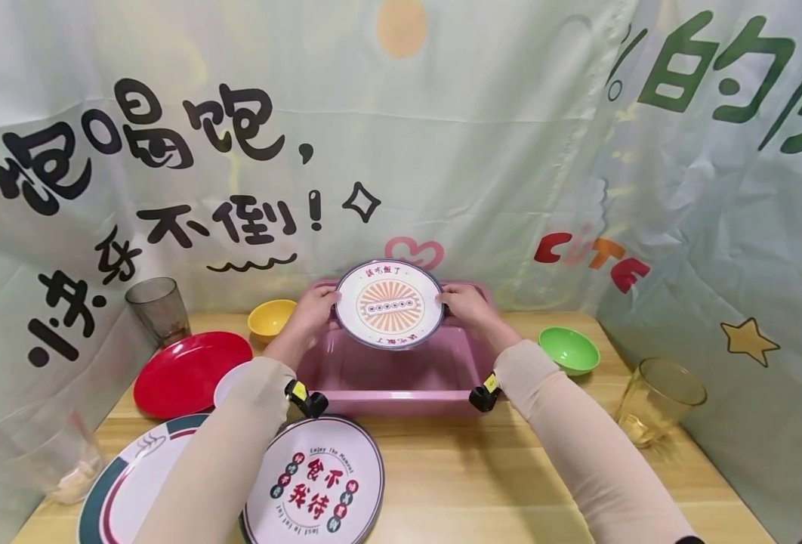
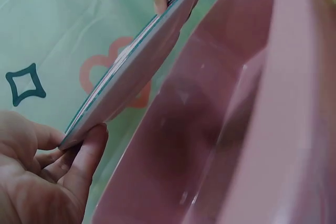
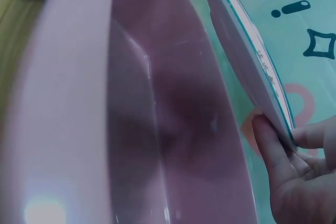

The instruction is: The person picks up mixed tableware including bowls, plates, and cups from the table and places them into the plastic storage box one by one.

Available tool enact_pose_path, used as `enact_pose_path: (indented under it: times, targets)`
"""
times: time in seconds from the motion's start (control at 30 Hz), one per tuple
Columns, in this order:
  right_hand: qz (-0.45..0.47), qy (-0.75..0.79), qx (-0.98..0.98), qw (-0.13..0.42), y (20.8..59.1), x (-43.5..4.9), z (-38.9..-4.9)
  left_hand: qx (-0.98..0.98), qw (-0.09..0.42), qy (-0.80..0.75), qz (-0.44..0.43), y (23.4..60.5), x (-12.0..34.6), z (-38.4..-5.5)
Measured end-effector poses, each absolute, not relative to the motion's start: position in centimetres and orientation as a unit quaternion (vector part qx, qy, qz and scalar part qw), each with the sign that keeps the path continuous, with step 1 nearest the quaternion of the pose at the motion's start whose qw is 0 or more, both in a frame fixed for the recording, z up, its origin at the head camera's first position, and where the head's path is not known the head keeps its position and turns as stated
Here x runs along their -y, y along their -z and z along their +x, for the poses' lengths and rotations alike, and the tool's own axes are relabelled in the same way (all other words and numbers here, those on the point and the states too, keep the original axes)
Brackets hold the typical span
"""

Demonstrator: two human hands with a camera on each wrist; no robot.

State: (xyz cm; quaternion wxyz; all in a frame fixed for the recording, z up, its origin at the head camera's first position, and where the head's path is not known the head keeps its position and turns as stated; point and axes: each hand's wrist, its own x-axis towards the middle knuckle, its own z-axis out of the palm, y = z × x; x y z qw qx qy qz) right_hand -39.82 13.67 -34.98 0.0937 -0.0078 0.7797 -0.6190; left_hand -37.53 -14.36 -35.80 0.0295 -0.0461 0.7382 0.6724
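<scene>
A white plate (image 1: 389,304) with an orange sunburst print and a dark rim is held up over the back part of a pink basin (image 1: 401,400). My left hand (image 1: 314,311) pinches its left edge, while my right hand (image 1: 470,306) pinches the right edge. In the left wrist view the plate (image 2: 131,72) appears edge-on, with the left thumb and fingers (image 2: 93,153) on opposite faces. The right wrist view shows the same kind of pinch by the right hand (image 3: 304,182). Below the plate, the basin's inside (image 3: 184,129) shows bare pink walls.
Left of the basin are a yellow bowl (image 1: 270,317), a red plate (image 1: 190,374), a grey cup (image 1: 159,310) and a clear cup (image 1: 47,453). Printed plates (image 1: 316,483) lie in front. A green bowl (image 1: 569,350) and an amber cup (image 1: 659,400) stand right. A printed curtain (image 1: 442,151) hangs behind.
</scene>
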Motion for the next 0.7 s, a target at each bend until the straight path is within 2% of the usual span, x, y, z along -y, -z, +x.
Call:
enact_pose_path:
  times: [0.2,0.7]
  targets:
    - [-0.007,0.605,-0.790,0.098,35.3,-13.0,-41.0,-0.772,0.020,-0.632,-0.060,35.8,14.9,-38.9]
    - [-0.013,0.613,-0.771,0.172,36.2,-12.2,-43.9,-0.806,0.022,-0.585,-0.086,36.5,15.7,-41.7]
